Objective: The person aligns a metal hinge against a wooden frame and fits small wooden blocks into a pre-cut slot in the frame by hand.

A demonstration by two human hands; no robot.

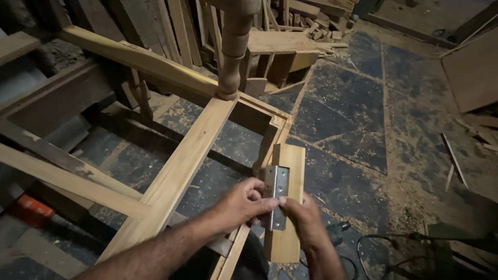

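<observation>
A silver metal hinge (278,193) lies flat against a short wooden board (288,166) that leans on a wooden furniture frame (181,166). My left hand (243,203) pinches the hinge's left edge with thumb and fingers. My right hand (303,222) presses the hinge's lower right part onto the board, thumb on top. A turned wooden leg (233,46) rises from the frame's far corner.
Dark stone floor (353,124) covered in sawdust lies to the right. Stacked planks and offcuts (290,41) fill the back. A power tool with a black cable (340,233) lies on the floor by my right wrist. Wood panels (472,72) lean at the right.
</observation>
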